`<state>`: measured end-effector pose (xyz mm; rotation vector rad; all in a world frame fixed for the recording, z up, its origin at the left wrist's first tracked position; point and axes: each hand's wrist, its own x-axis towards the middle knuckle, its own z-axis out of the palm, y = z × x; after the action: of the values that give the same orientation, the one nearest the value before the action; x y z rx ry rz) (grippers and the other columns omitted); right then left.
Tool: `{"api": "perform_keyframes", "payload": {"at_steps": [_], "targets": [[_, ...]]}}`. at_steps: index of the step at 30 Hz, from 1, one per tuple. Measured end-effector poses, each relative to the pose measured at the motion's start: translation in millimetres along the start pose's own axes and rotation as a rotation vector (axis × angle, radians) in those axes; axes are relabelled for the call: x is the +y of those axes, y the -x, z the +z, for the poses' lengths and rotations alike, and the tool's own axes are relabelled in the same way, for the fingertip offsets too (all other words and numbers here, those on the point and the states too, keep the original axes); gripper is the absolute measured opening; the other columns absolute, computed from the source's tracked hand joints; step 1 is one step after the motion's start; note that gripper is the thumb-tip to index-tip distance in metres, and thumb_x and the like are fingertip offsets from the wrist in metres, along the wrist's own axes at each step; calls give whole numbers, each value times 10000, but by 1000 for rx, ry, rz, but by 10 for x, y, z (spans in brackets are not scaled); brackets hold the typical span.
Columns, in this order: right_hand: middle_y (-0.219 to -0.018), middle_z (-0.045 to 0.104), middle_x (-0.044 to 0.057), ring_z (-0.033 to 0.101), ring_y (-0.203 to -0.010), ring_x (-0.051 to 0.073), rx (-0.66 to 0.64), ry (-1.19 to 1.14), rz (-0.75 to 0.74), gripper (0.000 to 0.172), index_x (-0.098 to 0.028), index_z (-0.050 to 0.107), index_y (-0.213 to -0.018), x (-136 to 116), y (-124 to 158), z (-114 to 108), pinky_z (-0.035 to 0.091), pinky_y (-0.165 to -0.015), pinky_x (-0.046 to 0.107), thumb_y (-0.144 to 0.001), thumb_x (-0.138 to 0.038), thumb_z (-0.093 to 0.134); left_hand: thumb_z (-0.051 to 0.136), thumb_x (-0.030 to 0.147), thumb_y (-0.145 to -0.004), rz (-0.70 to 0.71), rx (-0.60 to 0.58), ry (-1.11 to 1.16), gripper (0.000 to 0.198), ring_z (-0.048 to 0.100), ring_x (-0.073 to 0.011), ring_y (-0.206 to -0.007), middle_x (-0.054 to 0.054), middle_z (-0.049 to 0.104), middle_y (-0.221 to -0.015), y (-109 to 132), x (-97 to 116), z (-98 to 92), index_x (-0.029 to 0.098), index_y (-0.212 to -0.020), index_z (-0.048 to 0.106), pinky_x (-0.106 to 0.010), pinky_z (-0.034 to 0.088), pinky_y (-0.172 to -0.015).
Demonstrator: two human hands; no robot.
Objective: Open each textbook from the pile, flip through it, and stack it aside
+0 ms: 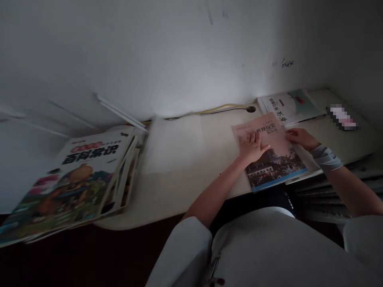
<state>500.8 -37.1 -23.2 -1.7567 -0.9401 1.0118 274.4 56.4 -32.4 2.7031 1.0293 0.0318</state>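
Note:
A pink textbook (273,149) with a dark photo and a blue strip along its lower edge lies at a slant near the front edge of the white table (179,159). Spread flat on its cover is my left hand (253,148), fingers apart. My right hand (302,138), with a grey band round the wrist, has its fingers pinched at the book's right edge. Part of another book or sheet (309,163) shows from under that edge. Just behind lies a white book with a green and red cover picture (289,107).
At the left, a stack of large picture books (89,171) reaches past the table edge. A phone-like object (342,117), blurred out, lies at the right. A yellow cable (221,107) runs along the wall to a round hole (250,109). Layered papers (326,195) sit below the tabletop.

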Motion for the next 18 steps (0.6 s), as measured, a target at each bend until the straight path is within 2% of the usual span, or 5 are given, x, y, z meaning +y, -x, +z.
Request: {"api": "perform_keyframes", "payload": {"at_steps": [6,11,13,16,18], "targets": [[-607,593,-7,528,-560,156,-11,31,-2,305,-218,537,-645,-30,-109,115,428,-513,297,-487,-319,778,386,369,-942,-152,188,100,576,239,-310,-1419,-187,282,-1533,-370,-446,-383,101,-1444,303,-469,256,-1114],[-568,503,-50,454,-545,118,115,38,-94,407,-226,459,-630,-100,-100,131,366,-501,255,-432,-375,782,470,316,-898,-139,20,228,465,567,-273,-1147,-216,610,-1227,-705,-764,-641,57,-1284,493,-338,426,-921],[-570,483,-60,430,-545,106,69,44,-186,426,-224,451,-640,-196,-55,92,347,-511,248,-460,-423,781,539,356,-849,-95,-54,241,351,630,-255,-991,-158,696,-1036,-643,-845,-714,107,-1078,633,-307,457,-824],[-592,475,-74,424,-551,95,-137,8,-308,447,-224,428,-655,-404,-8,65,349,-535,247,-511,-447,788,606,456,-773,-29,-221,314,310,648,-214,-736,-86,699,-737,-293,-1004,-804,154,-783,677,-269,471,-653],[-593,466,-83,426,-545,91,-302,10,-349,458,-226,415,-659,-562,-37,139,354,-540,248,-523,-431,802,599,494,-762,41,-293,546,349,640,-193,-713,-71,695,-757,37,-1116,-836,159,-827,672,-254,470,-611]]}}
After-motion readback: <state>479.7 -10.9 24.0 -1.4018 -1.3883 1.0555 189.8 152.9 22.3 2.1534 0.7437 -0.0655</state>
